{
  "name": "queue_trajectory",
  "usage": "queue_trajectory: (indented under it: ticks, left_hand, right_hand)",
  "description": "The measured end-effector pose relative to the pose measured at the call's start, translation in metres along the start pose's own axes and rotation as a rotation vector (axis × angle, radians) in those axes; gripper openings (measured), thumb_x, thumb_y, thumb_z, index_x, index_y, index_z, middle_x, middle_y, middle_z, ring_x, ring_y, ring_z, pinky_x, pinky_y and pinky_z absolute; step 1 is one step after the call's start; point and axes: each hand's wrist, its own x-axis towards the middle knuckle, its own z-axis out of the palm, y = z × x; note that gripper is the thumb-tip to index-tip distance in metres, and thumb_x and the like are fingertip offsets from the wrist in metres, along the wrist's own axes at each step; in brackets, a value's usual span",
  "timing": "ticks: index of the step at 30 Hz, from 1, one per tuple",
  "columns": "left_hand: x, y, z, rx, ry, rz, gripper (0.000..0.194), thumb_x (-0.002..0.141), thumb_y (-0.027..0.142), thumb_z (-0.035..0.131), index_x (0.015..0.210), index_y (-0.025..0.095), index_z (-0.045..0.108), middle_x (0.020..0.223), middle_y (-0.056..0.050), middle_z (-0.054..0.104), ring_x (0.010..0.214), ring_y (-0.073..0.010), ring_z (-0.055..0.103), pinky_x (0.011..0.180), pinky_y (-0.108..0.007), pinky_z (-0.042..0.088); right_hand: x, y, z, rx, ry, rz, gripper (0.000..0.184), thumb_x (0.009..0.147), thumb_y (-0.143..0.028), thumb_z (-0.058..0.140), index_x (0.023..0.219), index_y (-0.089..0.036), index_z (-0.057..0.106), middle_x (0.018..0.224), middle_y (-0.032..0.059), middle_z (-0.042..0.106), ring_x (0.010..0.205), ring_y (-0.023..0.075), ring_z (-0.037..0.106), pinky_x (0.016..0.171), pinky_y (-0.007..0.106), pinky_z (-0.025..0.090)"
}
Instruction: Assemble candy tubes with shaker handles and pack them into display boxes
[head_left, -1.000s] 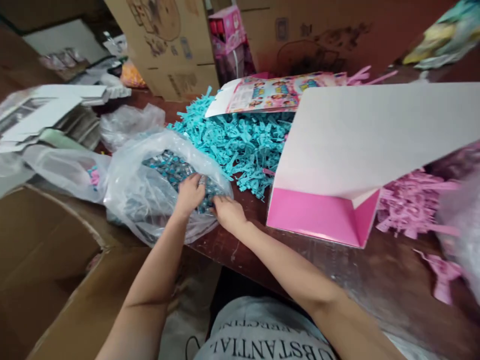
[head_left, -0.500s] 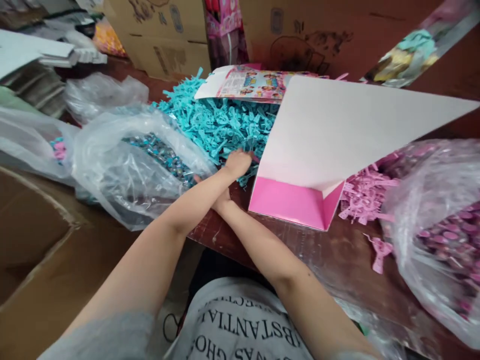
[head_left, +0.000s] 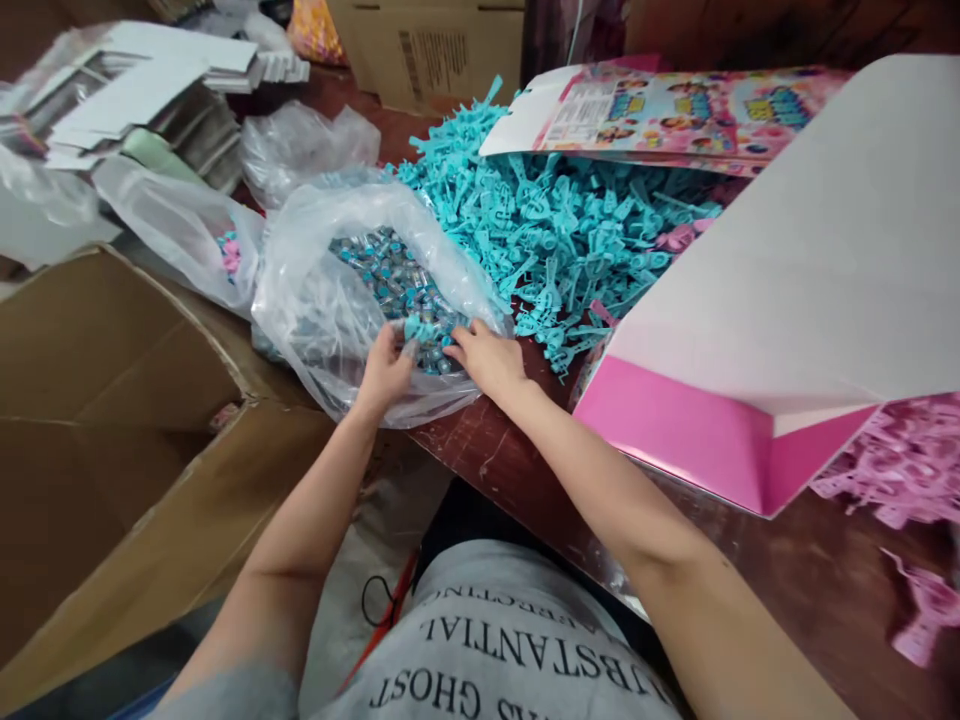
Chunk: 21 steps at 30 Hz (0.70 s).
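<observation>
A clear plastic bag [head_left: 315,290] full of small blue-capped vials [head_left: 390,275] lies open on the dark wooden table [head_left: 750,570]. My left hand [head_left: 386,368] is at the bag's mouth, fingers curled on a small blue piece [head_left: 418,328]. My right hand [head_left: 487,358] rests beside it at the bag's edge, fingers bent among the vials. Whether it holds anything is hidden. A heap of blue plastic wands [head_left: 562,230] lies just beyond both hands.
An open pink box [head_left: 712,440] with a raised white flap stands to the right. Pink plastic wands [head_left: 900,470] lie behind it. A printed flat carton [head_left: 675,110] rests on the blue heap. A large brown cardboard box [head_left: 112,400] stands at the left, with stacked flat cartons [head_left: 127,90] behind.
My left hand has come back from the blue heap to the bag's mouth with a blue piece. The right hand stays at the bag. The view has swung left.
</observation>
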Motion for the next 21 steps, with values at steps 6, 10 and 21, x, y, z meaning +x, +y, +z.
queue_trajectory:
  ticks: [6,10,21]
  left_hand:
    - [-0.073,0.002,-0.021,-0.091,-0.213,-0.214,0.035,0.091,0.053,0.079,0.095,0.019,0.077,0.079,0.0,0.071,0.068,-0.0121,0.061,0.063,-0.022,0.049]
    - [-0.073,0.021,-0.012,-0.046,-0.397,-0.113,0.02,0.095,0.039,0.078,0.102,0.021,0.084,0.098,-0.004,0.081,0.093,-0.0183,0.072,0.088,-0.029,0.056]
    - [-0.06,0.041,-0.011,0.058,-0.495,0.081,0.019,0.101,0.029,0.07,0.092,0.02,0.083,0.092,-0.005,0.079,0.083,-0.0166,0.07,0.075,-0.028,0.055]
  right_hand:
    - [-0.044,0.026,-0.004,0.284,0.153,-0.295,0.039,0.113,-0.04,0.044,0.143,-0.021,0.058,0.13,0.0131,0.071,0.108,0.0266,0.073,0.086,0.038,0.061]
    - [-0.066,0.041,-0.01,0.304,0.153,-0.515,0.032,0.112,-0.031,0.049,0.139,-0.026,0.065,0.122,0.009,0.069,0.099,0.0201,0.073,0.082,0.033,0.062]
    - [-0.069,0.044,-0.031,0.327,0.311,-0.691,0.028,0.107,-0.024,0.063,0.135,-0.025,0.063,0.121,0.0055,0.076,0.109,0.0164,0.076,0.096,0.029,0.065]
